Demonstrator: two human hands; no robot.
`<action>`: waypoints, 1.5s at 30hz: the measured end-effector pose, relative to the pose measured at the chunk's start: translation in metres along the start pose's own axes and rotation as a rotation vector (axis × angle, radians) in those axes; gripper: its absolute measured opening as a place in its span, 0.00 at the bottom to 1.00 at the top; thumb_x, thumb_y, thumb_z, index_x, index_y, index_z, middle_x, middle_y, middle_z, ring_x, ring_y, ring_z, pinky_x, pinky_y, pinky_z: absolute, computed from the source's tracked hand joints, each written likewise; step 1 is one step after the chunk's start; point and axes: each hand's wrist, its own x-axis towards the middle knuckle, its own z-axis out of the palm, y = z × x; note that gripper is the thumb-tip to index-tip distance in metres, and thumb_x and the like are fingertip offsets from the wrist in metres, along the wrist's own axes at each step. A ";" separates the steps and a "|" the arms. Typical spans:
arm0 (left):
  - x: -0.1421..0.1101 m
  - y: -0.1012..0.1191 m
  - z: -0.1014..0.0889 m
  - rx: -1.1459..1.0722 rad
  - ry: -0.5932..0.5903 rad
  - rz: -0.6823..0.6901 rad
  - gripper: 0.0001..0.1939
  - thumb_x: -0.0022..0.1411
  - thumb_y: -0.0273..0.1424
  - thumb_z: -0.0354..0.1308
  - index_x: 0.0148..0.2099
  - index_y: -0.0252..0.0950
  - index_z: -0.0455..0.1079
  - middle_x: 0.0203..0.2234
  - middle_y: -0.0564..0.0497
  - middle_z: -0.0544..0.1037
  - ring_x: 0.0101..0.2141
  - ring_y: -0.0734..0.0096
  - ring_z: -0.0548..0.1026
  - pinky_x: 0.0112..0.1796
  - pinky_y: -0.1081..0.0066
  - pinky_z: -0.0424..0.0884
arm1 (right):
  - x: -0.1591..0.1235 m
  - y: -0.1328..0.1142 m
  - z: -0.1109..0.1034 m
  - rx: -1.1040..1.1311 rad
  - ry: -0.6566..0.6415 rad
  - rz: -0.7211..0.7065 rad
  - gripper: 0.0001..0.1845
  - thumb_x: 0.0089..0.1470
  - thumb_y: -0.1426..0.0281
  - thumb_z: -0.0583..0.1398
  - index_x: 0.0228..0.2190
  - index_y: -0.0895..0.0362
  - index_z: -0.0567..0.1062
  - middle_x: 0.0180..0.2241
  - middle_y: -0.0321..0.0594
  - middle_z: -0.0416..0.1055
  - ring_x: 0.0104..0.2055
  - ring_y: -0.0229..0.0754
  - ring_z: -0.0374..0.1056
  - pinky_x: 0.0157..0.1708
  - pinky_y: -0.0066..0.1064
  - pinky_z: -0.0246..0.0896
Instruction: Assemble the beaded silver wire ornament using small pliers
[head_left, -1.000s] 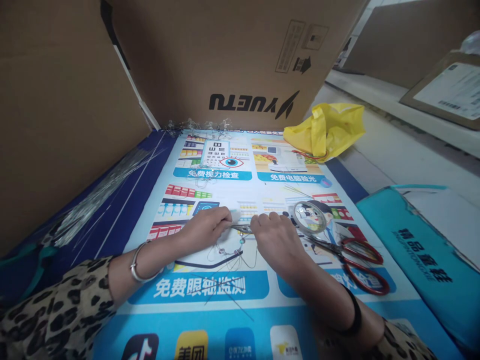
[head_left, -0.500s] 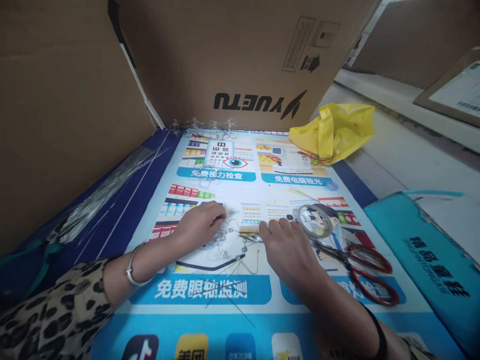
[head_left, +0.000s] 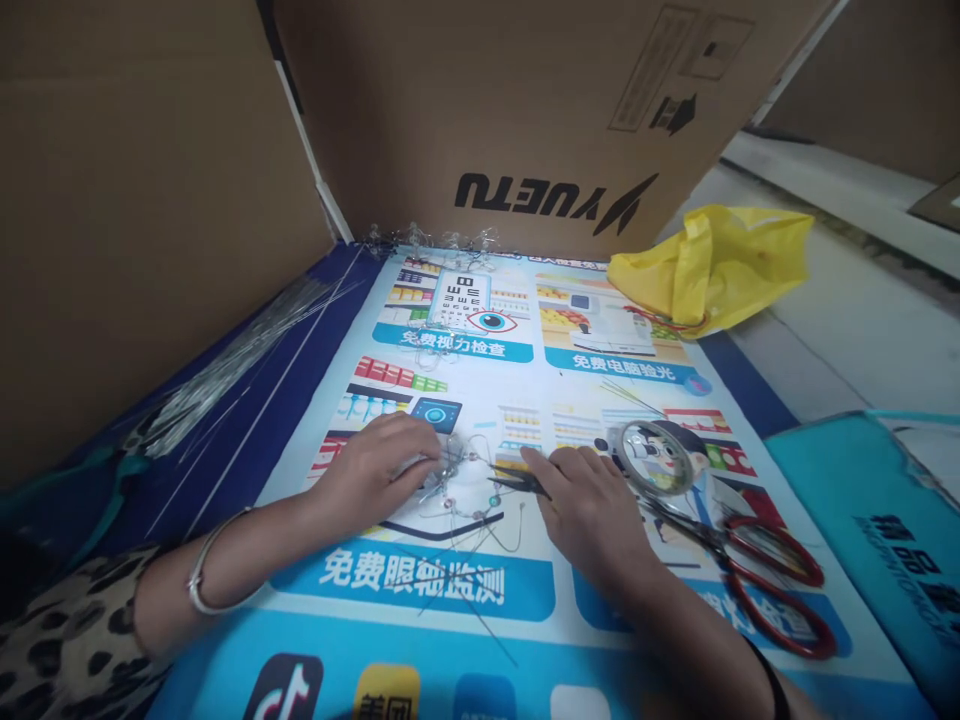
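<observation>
My left hand (head_left: 386, 465) pinches a tangle of thin beaded wire (head_left: 452, 458), with its fingertips closed on the wire's left side. Small clear and greenish beads show along the loops, over the printed sheet. My right hand (head_left: 592, 505) is wrapped around a tool that looks like needle-nose pliers (head_left: 517, 482). Its dark pointed jaws stick out to the left, slightly apart, close to the beaded wire; the handles are hidden in my palm. Whether the jaws touch the wire I cannot tell. Loose wire ends (head_left: 457, 580) lie crossed just below my hands.
Red-handled scissors (head_left: 780, 565) and a roll of clear tape (head_left: 686, 470) lie right of my right hand. A yellow bag (head_left: 739, 270) and a teal bag (head_left: 832, 480) are farther right. Wire strands (head_left: 217, 370) and teal-handled pliers (head_left: 131, 465) lie left. Cardboard (head_left: 420, 110) stands behind.
The view has shifted, so most things sit farther right. My left hand has turned, its fingers now closing in on the beaded wire. The jaws at my right hand appear more parted.
</observation>
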 end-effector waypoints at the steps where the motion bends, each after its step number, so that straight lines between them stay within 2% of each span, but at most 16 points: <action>1: -0.003 0.001 -0.001 0.003 -0.017 0.022 0.04 0.61 0.27 0.50 0.37 0.37 0.67 0.34 0.50 0.74 0.38 0.70 0.70 0.41 0.67 0.65 | 0.000 0.000 0.002 0.037 0.009 0.005 0.18 0.53 0.71 0.56 0.47 0.55 0.69 0.35 0.42 0.68 0.38 0.43 0.60 0.37 0.33 0.52; 4: -0.010 0.005 -0.004 0.022 -0.085 0.043 0.04 0.61 0.27 0.52 0.36 0.37 0.67 0.33 0.50 0.74 0.38 0.70 0.70 0.41 0.66 0.64 | 0.000 0.001 0.007 0.149 0.013 0.028 0.18 0.53 0.67 0.56 0.47 0.55 0.69 0.35 0.42 0.68 0.39 0.43 0.60 0.39 0.34 0.53; 7: -0.017 0.007 -0.004 0.033 -0.160 0.050 0.05 0.61 0.28 0.52 0.36 0.37 0.69 0.33 0.50 0.74 0.37 0.69 0.69 0.41 0.66 0.63 | 0.000 0.002 0.010 0.220 0.025 0.029 0.18 0.52 0.69 0.56 0.46 0.56 0.70 0.35 0.42 0.67 0.39 0.43 0.60 0.39 0.34 0.54; 13: -0.026 0.005 -0.003 0.067 -0.241 0.105 0.08 0.62 0.28 0.50 0.39 0.38 0.70 0.34 0.49 0.75 0.38 0.68 0.69 0.41 0.66 0.64 | 0.000 0.003 0.009 0.213 0.005 -0.012 0.18 0.52 0.72 0.55 0.46 0.54 0.70 0.35 0.41 0.66 0.39 0.42 0.60 0.40 0.34 0.55; 29: -0.023 0.007 -0.013 0.175 -0.236 0.038 0.11 0.63 0.33 0.50 0.31 0.35 0.67 0.32 0.48 0.73 0.37 0.66 0.68 0.39 0.65 0.63 | -0.001 0.001 0.008 0.270 -0.007 0.033 0.17 0.52 0.72 0.54 0.45 0.56 0.70 0.35 0.42 0.66 0.39 0.43 0.59 0.39 0.34 0.53; 32: -0.021 0.007 -0.014 0.153 -0.178 0.032 0.08 0.63 0.32 0.50 0.34 0.35 0.67 0.35 0.47 0.73 0.39 0.65 0.69 0.41 0.65 0.64 | 0.000 0.002 0.010 0.307 0.001 0.039 0.16 0.52 0.72 0.54 0.44 0.56 0.71 0.35 0.42 0.66 0.39 0.43 0.59 0.39 0.35 0.54; 35: -0.014 0.007 -0.014 0.144 -0.135 0.036 0.08 0.64 0.30 0.47 0.42 0.35 0.66 0.41 0.46 0.73 0.45 0.65 0.68 0.45 0.64 0.64 | 0.001 0.004 0.012 0.353 0.018 0.059 0.15 0.53 0.70 0.54 0.44 0.57 0.70 0.35 0.43 0.67 0.39 0.44 0.59 0.39 0.35 0.54; 37: -0.007 0.008 -0.010 0.162 -0.194 0.084 0.13 0.64 0.30 0.46 0.50 0.37 0.63 0.50 0.46 0.69 0.51 0.65 0.65 0.50 0.62 0.62 | 0.002 0.006 0.015 0.379 0.042 0.067 0.15 0.54 0.69 0.54 0.44 0.58 0.70 0.35 0.44 0.67 0.39 0.44 0.59 0.39 0.36 0.55; 40: 0.004 0.012 -0.002 0.219 -0.394 0.197 0.23 0.65 0.34 0.46 0.61 0.41 0.51 0.60 0.49 0.57 0.59 0.63 0.54 0.56 0.59 0.52 | 0.002 0.008 0.018 0.402 0.089 0.051 0.15 0.53 0.69 0.54 0.42 0.59 0.71 0.34 0.45 0.67 0.38 0.45 0.60 0.38 0.36 0.56; 42: 0.009 0.014 0.005 0.249 -0.501 0.249 0.26 0.65 0.40 0.45 0.63 0.43 0.48 0.62 0.51 0.52 0.61 0.62 0.48 0.58 0.58 0.47 | 0.002 0.009 0.019 0.408 0.100 0.036 0.14 0.53 0.69 0.54 0.42 0.59 0.71 0.33 0.45 0.67 0.37 0.45 0.60 0.37 0.36 0.56; 45: 0.009 0.014 0.014 0.285 -0.554 0.269 0.27 0.65 0.45 0.41 0.63 0.43 0.48 0.62 0.50 0.50 0.62 0.61 0.44 0.59 0.59 0.44 | 0.003 0.010 0.019 0.413 0.096 0.022 0.14 0.53 0.69 0.54 0.41 0.58 0.71 0.33 0.44 0.68 0.37 0.44 0.61 0.38 0.37 0.56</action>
